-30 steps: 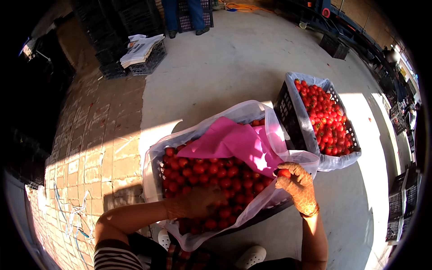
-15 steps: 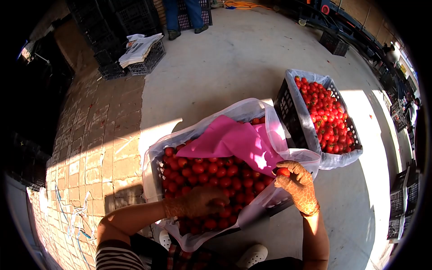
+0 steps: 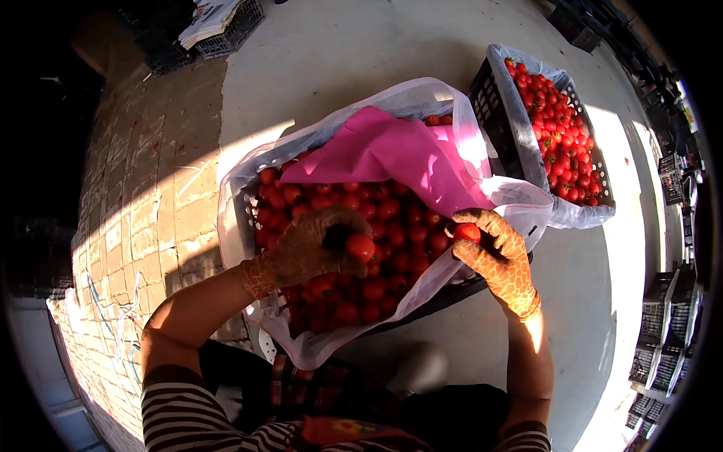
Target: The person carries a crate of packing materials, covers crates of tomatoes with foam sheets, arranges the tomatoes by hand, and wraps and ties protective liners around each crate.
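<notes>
My left hand (image 3: 307, 242), in an orange patterned glove, is closed on a red tomato (image 3: 360, 247) above the near crate. In a matching glove, my right hand (image 3: 506, 265) pinches a second small tomato (image 3: 467, 232) at the crate's right edge. Below both hands, many red tomatoes (image 3: 388, 209) fill the crate, which has a pale mesh liner (image 3: 429, 89) folded over its rim. A pink sheet (image 3: 376, 154) covers the far part of the tomatoes.
Another black crate (image 3: 491, 102), lined and full of tomatoes, stands just beyond at the right. Papers (image 3: 207, 21) lie on a crate at the upper left. Stacked crates (image 3: 657, 313) line the far right. Brick paving (image 3: 151, 188) meets smooth concrete on the left.
My left hand has risen from among the tomatoes and now shows a tomato in its fingers. My right hand still holds its tomato. The view has tilted downward.
</notes>
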Available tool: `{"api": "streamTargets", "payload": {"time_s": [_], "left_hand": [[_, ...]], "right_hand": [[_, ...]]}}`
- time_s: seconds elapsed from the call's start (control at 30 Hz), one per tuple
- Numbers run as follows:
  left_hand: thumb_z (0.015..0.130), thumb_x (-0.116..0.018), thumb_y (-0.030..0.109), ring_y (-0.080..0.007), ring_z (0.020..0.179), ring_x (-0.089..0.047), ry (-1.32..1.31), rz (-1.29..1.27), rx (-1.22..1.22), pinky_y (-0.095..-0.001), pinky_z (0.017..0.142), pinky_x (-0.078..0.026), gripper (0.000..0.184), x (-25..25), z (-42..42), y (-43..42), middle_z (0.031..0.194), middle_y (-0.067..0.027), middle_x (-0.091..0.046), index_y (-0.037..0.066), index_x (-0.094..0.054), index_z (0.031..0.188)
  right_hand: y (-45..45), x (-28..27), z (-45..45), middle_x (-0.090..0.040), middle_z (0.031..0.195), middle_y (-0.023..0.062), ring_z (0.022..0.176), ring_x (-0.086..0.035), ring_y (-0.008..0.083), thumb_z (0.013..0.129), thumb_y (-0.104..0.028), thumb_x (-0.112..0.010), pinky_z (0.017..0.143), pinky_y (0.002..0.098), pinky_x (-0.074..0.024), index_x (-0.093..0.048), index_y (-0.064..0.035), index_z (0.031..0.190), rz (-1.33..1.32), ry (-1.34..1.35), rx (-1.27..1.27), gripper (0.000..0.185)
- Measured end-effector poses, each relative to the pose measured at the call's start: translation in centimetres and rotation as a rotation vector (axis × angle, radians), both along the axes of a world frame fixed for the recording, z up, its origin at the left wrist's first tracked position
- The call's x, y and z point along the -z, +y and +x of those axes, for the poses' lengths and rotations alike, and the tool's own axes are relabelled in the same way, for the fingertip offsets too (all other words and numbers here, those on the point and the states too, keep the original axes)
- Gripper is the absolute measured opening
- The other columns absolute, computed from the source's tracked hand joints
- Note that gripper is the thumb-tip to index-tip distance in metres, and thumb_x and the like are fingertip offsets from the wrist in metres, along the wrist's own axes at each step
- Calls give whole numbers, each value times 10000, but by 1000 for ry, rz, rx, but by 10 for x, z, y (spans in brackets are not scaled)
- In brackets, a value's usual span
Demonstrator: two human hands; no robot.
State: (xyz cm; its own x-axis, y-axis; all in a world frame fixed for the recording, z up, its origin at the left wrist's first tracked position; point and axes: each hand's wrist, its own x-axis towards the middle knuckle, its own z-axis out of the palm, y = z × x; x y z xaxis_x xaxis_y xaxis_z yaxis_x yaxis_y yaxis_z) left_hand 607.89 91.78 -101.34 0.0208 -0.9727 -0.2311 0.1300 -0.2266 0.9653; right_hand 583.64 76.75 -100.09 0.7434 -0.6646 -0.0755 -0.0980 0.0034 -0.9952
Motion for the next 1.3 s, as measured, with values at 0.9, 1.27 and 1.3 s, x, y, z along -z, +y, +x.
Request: {"api": "streamTargets", "payload": {"time_s": [0.9, 1.27, 1.3], "left_hand": [[667, -815, 150, -116, 910, -521, -426, 59, -89, -268, 802, -447, 422, -5, -3, 3, 980, -20, -531, 83, -537, 978], [721, -777, 126, -136, 1028, -527, -319, -140, -100, -299, 912, -449, 500, 4, 13, 16, 1114, -43, -545, 67, -523, 1147], [736, -758, 126, -144, 1074, -502, -203, -84, -53, -305, 951, -414, 473, -3, 14, 17, 1142, -47, -533, 71, -529, 1146]], "right_hand": [[14, 6, 13, -538, 1193, 54, 1083, -514, 157, 779, 2, -674, 936, 312, -424, -544, -24, 1171, 239, -70, -185, 414], [29, 0, 53, -579, 1165, 85, 1071, -547, 195, 742, -33, -712, 906, 328, -448, -557, -46, 1163, -277, 70, -262, 448], [35, -4, 61, -587, 1146, 97, 1063, -555, 216, 733, -50, -720, 897, 335, -454, -567, -60, 1153, -363, 95, -230, 446]]}}
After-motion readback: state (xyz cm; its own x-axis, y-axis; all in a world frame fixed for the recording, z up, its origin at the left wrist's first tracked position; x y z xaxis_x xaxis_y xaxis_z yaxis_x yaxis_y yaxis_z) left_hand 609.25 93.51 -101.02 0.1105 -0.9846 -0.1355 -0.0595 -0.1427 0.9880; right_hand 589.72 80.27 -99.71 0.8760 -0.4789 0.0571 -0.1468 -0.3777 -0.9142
